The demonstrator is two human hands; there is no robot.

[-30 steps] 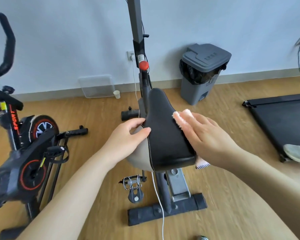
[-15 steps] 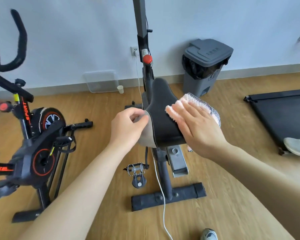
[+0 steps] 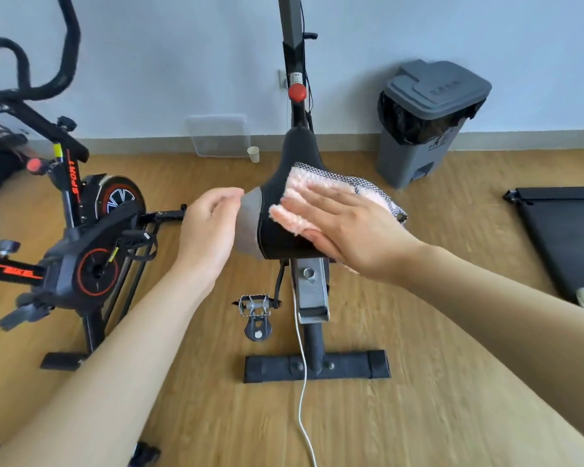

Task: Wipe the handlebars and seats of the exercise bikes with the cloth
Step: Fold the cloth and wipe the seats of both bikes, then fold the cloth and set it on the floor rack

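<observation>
— Wooden floor (image 3: 435,382) is carrying plenty: the middle bike (image 3: 312,298) is standing on its crossbar foot, a white cable (image 3: 302,382) trailing across it.

— Left bike (image 3: 81,264) is standing beside it. Bin (image 3: 425,129), cup (image 3: 253,154) and clear box (image 3: 218,136) are sitting by the wall; a black mat (image 3: 567,237) is lying at right.

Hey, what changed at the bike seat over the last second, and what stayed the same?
The left hand has let go of the left edge of the seat and is now beside its grey side, fingers loosely curled. The right hand slid the pink cloth from the seat's right edge onto its top, so more cloth shows. That hand stays flat on the cloth; the seat has not moved.
</observation>
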